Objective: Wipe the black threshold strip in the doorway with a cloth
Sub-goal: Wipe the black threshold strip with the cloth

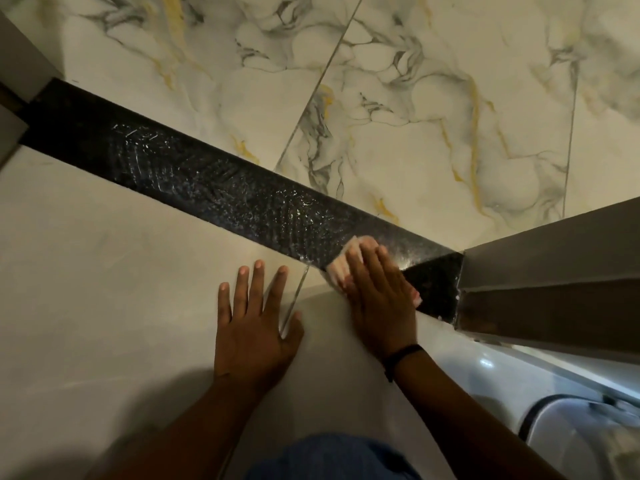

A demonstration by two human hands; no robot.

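The black threshold strip (214, 181) runs diagonally across the floor from upper left to the door frame at right, with wet soapy streaks along its middle. My right hand (381, 299) presses flat on a pale pink cloth (337, 268) at the strip's near edge, close to its right end. Only the cloth's edges show past my fingers. My left hand (254, 323) lies flat with fingers spread on the plain floor tile just below the strip, holding nothing.
A grey-brown door frame (554, 271) stands at the right end of the strip, another frame piece (20, 64) at the far left. Marbled tiles (415, 116) lie beyond the strip. A white tub (571, 431) sits at lower right. My blue-clad knee (332, 459) is at the bottom.
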